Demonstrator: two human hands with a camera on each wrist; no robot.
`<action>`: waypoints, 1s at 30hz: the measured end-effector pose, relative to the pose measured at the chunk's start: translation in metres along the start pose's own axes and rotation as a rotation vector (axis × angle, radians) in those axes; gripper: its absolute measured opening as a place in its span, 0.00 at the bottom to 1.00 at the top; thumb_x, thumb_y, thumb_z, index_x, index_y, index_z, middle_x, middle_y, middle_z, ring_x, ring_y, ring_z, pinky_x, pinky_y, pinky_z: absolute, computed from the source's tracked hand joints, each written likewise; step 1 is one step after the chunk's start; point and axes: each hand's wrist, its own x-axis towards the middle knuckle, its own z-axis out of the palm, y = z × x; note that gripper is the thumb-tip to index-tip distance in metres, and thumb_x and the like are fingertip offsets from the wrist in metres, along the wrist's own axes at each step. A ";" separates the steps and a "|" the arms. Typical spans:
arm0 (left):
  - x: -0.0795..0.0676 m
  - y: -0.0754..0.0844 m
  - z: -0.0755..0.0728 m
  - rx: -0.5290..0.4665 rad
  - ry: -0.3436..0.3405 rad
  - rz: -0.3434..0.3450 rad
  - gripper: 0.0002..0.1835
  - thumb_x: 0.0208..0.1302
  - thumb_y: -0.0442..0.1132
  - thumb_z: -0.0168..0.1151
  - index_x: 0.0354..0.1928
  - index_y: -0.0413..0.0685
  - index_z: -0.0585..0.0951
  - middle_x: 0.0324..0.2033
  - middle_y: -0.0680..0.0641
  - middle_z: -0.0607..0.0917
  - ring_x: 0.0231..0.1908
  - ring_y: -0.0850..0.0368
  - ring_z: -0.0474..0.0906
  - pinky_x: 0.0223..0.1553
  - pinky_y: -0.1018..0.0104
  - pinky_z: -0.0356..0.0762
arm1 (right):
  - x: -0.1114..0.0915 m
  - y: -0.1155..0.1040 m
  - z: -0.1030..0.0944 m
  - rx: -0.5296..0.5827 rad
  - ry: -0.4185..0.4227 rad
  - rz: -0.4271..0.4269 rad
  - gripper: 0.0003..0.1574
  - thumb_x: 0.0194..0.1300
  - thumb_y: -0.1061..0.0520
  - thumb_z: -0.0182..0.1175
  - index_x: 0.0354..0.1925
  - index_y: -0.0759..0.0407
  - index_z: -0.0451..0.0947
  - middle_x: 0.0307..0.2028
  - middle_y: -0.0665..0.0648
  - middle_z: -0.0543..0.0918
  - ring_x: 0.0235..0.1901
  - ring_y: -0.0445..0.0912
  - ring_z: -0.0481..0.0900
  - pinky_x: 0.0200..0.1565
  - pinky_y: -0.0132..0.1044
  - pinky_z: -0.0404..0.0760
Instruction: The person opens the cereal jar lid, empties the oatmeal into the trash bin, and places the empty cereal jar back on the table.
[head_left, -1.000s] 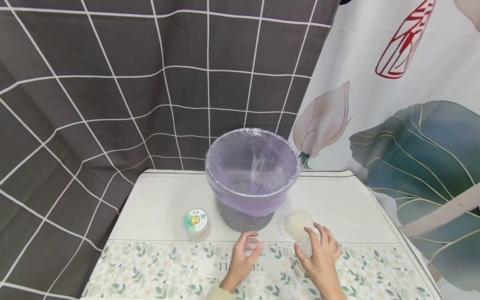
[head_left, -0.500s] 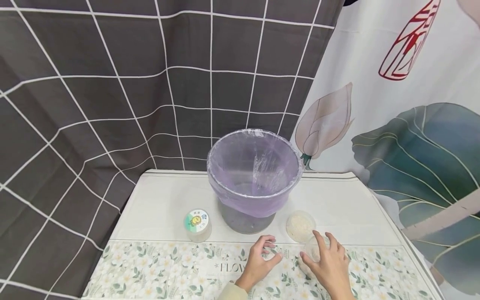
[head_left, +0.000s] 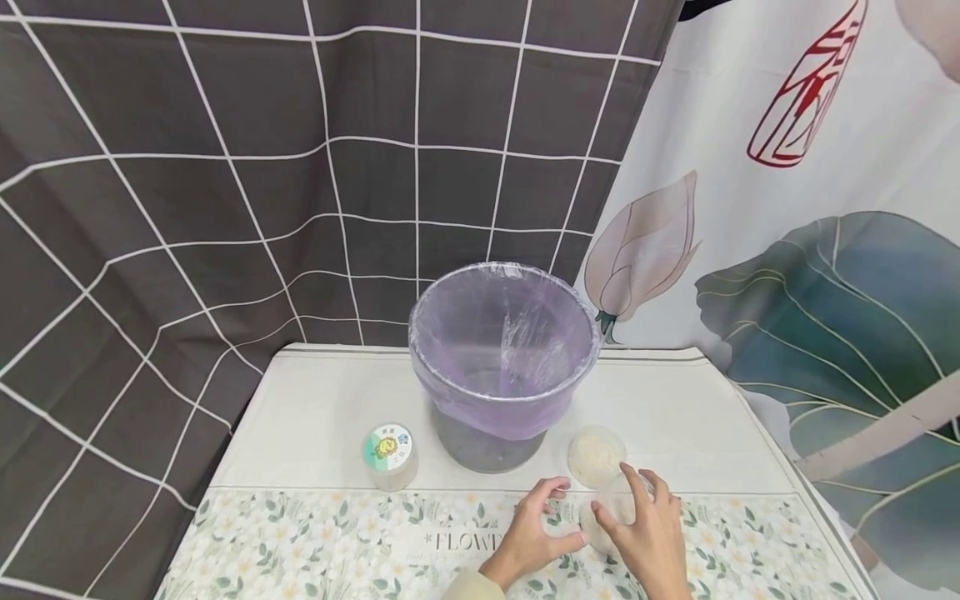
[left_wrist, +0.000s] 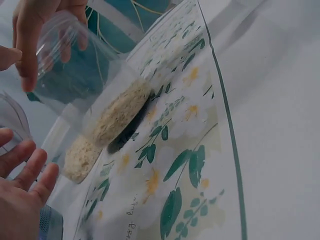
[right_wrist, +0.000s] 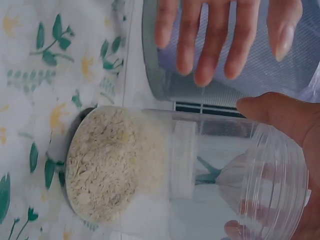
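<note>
Gripping the clear plastic jar (right_wrist: 187,172) of pale flakes (right_wrist: 102,167) round its ridged neck with the right hand (head_left: 649,531), long axis near upright over the floral tablecloth (head_left: 315,552). Holding the left hand (head_left: 531,536) spread just left, no contact visible. Spotting beyond: second flake jar (head_left: 596,457), purple-lined mesh bin (head_left: 491,450); farther left, lidded jar (head_left: 389,454).

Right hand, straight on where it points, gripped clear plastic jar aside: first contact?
The right hand would likely first meet the second round, clear plastic jar of pale flakes, farther out; gap depth unclear.
</note>
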 end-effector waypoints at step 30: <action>-0.003 0.008 -0.024 0.594 0.066 0.196 0.58 0.34 0.63 0.73 0.66 0.45 0.58 0.60 0.50 0.68 0.58 0.54 0.66 0.54 0.55 0.70 | 0.003 -0.051 0.022 0.475 -0.051 0.077 0.42 0.45 0.45 0.72 0.58 0.52 0.70 0.55 0.60 0.69 0.51 0.58 0.70 0.45 0.57 0.75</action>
